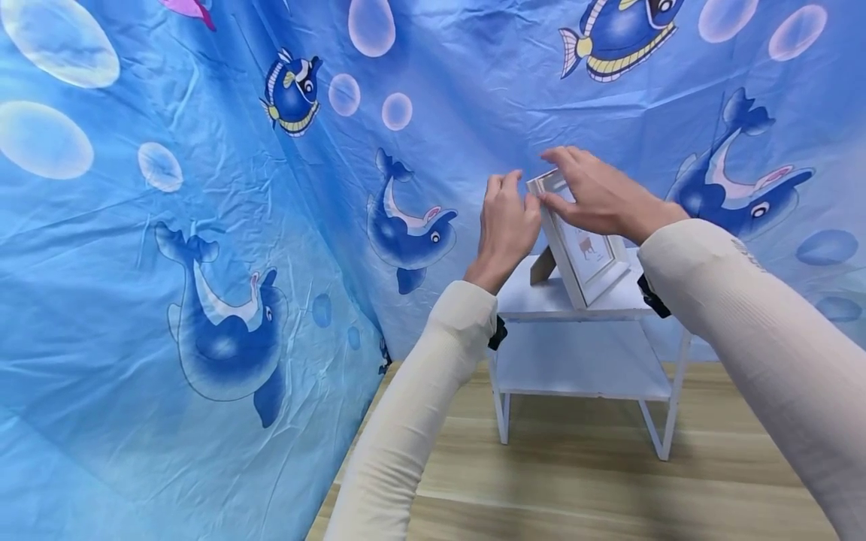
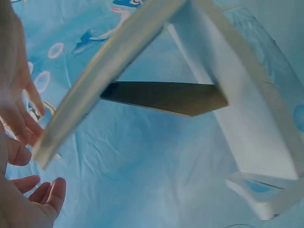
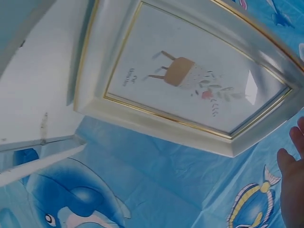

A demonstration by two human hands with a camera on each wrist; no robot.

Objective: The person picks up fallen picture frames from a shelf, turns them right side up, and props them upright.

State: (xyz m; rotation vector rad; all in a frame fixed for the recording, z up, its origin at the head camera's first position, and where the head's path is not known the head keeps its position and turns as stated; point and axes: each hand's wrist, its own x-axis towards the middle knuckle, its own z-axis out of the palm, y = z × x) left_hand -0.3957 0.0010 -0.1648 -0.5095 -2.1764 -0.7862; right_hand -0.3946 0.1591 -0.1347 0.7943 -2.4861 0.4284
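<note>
"Where's the picture frame?"

"On the white table, right of the middle, toward the far side. It leans back with its front turned to the right, and a brown prop leg stands behind it on the left."

"What does it hold?"

"A print with a small brown figure, leafy sprigs and some lettering, in a white border with thin gold lines."

"And the hands?"

"The left hand is just left of the frame's top corner, fingers loosely bent and clamped on nothing. The right hand is at the right of that corner, fingers stretched out, thumb apart from them."

"Is either touching?"

"I can't tell. The right thumb overlaps the corner in the head view, but the right wrist view shows blue between hand and frame."

"What's around that?"

"White sleeves on both arms. A lower shelf under the table top, and a wood-patterned floor on the near side. Blue cloth with dolphins, fish and bubbles hangs at the left and far sides."
</note>
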